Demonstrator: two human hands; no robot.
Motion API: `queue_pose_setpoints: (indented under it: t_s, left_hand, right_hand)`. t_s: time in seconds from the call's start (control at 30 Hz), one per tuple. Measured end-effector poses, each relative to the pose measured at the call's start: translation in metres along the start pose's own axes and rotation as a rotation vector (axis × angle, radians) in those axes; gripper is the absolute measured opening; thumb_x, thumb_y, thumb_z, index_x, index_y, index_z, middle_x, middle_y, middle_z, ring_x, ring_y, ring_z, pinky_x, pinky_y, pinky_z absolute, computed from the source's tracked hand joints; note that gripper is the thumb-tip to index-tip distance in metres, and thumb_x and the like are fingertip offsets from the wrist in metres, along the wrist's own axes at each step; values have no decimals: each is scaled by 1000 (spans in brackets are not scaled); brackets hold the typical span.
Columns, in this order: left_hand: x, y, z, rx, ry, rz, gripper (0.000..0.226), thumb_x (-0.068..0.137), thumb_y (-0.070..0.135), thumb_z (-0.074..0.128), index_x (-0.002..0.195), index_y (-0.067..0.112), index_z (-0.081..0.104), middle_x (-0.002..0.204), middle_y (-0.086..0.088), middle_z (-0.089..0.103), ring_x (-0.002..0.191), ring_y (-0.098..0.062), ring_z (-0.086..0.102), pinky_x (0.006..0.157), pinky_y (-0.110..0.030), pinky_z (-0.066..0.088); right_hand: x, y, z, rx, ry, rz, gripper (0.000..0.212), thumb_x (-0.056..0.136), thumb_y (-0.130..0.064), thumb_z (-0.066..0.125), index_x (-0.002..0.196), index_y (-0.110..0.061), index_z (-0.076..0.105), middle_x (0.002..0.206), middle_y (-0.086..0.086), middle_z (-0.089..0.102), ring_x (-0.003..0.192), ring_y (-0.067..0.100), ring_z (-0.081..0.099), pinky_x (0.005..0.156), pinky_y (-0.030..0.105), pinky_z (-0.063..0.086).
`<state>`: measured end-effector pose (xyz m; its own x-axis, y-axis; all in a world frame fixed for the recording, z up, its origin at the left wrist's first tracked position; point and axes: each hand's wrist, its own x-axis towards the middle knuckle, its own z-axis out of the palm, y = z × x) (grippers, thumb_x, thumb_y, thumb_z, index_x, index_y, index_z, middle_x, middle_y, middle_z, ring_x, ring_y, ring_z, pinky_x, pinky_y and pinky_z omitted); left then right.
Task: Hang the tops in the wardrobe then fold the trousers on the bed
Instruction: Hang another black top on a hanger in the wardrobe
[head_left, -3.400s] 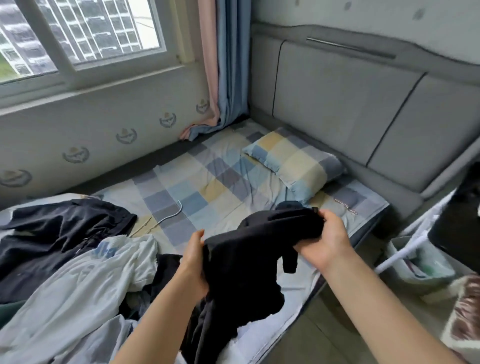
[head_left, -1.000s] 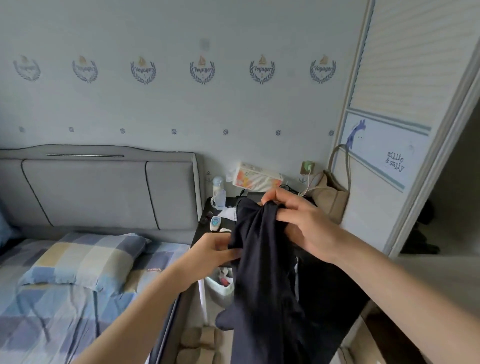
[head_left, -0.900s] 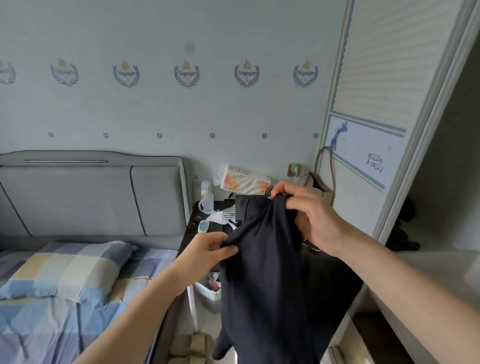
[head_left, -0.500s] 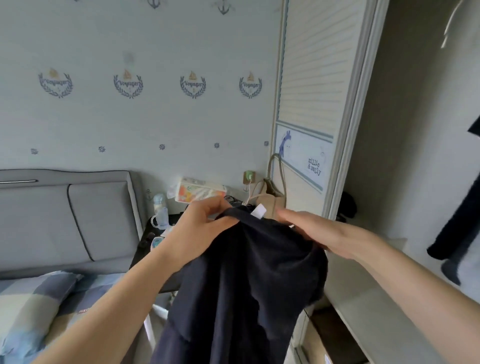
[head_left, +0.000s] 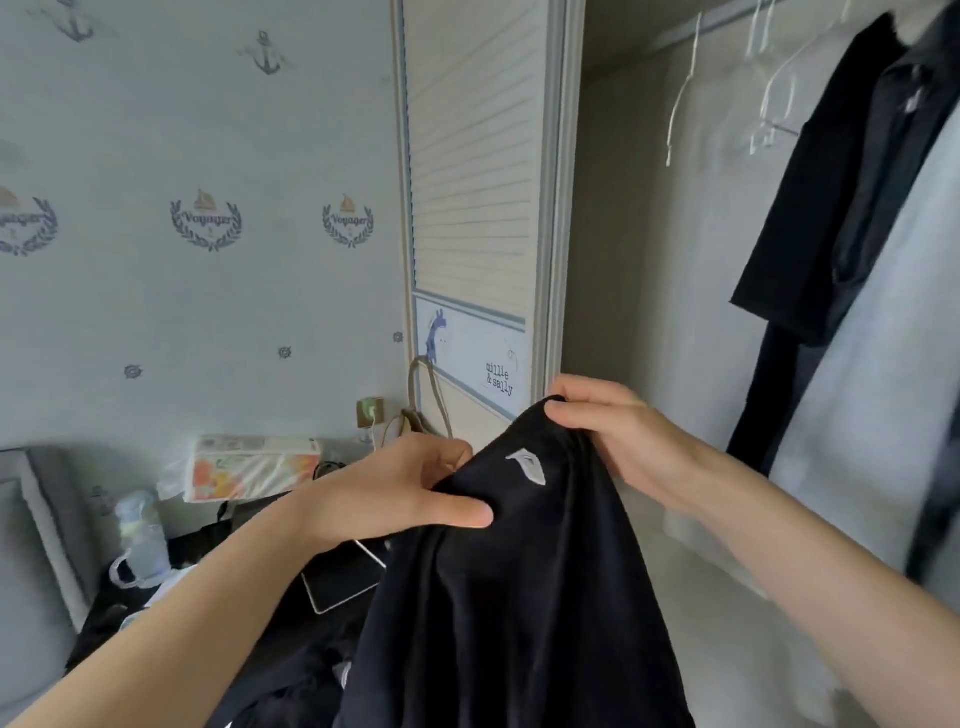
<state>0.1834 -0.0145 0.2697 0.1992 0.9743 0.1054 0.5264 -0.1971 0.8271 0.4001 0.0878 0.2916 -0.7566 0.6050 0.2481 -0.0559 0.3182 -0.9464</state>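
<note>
Both hands hold a dark top (head_left: 519, 597) up in front of the open wardrobe (head_left: 649, 260). The left hand (head_left: 395, 493) pinches the cloth near the neck, thumb laid flat over the fabric and fingers curled in behind; the right hand (head_left: 618, 441) grips the upper edge, fingers folded over it. A small white label (head_left: 527, 465) shows between the two grips, so the neck opening is probably bunched shut there.

The risks I'd judge from here:

- No hanger is in the top yet — empty hangers (head_left: 769, 88) sit on the rail, high and to the right. Reaching for one means freeing a hand, and the limp cloth could slide out of the single remaining pinch and fall.
- With the neck gathered, a hanger may snag or go into a sleeve instead.
- The garments (head_left: 857, 208) already hanging crowd the right side (a dark one and a pale one), so a careless reach could knock one off.
- The cluttered tabletop (head_left: 337, 577) lies just below the hem; a swinging top might drag across it.
</note>
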Motion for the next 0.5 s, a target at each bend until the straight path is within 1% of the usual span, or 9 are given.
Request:
queue_pose_setpoints:
  t_s: [0.07,0.13,0.17,0.23,0.27,0.3,0.37,0.43,0.5]
  left_hand:
    - [17,-1,-8,-78,-101,31,43,83,46,71,96,5,66,99,-13,70,93,-28,67,88,-42,51]
    - [37,4,-16,-179,-85,25,61,86,64,56,87,4,68,89,-15,69,78,-22,65,76,-31,52]
    - [47,6,-19,-245,-74,3,64,90,63,50,85,2,68,85,-16,69,68,-19,65,66,-24,52]
    - [70,10,-19,-266,-84,11,45,97,45,50,93,4,69,91,-14,70,57,-16,63,50,-18,48]
    - [81,10,-17,-211,-94,48,28,98,34,54,105,11,67,99,-10,70,59,-16,64,50,-18,48]
    - [93,13,-14,-181,-127,99,20,96,26,58,115,20,64,106,-4,69,66,-16,67,54,-20,51]
    - [117,18,-5,-124,-184,204,27,93,16,64,116,30,61,107,1,69,85,-21,69,68,-27,55]
    - [133,28,9,-73,-218,276,8,92,12,62,100,10,65,87,-12,61,79,-27,58,70,-35,47]
    - [149,36,19,-83,-237,314,18,92,7,61,81,-7,59,69,-9,55,67,-21,51,62,-29,41]
  right_hand:
    - [2,-11,-6,-18,64,-27,22,92,-10,53,71,-13,50,67,0,48,61,11,47,54,16,37]
    - [6,-23,-13,-47,120,-69,21,86,-8,57,67,-11,49,63,-1,47,59,10,47,54,17,37]
    - [8,-29,-14,-59,144,-83,19,80,-8,58,64,-10,47,61,1,44,58,11,45,54,18,36]
    - [12,-38,-15,-80,194,-113,17,69,-10,53,59,-7,40,61,9,32,56,14,36,54,24,29]
    - [15,-41,-14,-97,202,-137,17,64,-10,53,58,-8,37,63,13,26,57,16,31,54,26,26]
    - [17,-44,-11,-127,213,-162,18,60,-12,53,56,-8,36,66,17,23,60,19,27,55,27,24]
    - [21,-49,-4,-190,204,-188,16,57,-12,52,50,-7,39,69,16,25,64,21,26,57,24,26]
    - [21,-53,0,-263,217,-180,19,59,-5,48,44,-15,42,64,2,33,64,14,30,58,20,28]
    - [18,-56,-3,-342,281,-163,22,60,-3,47,42,-15,41,62,-7,36,64,11,33,59,17,28]
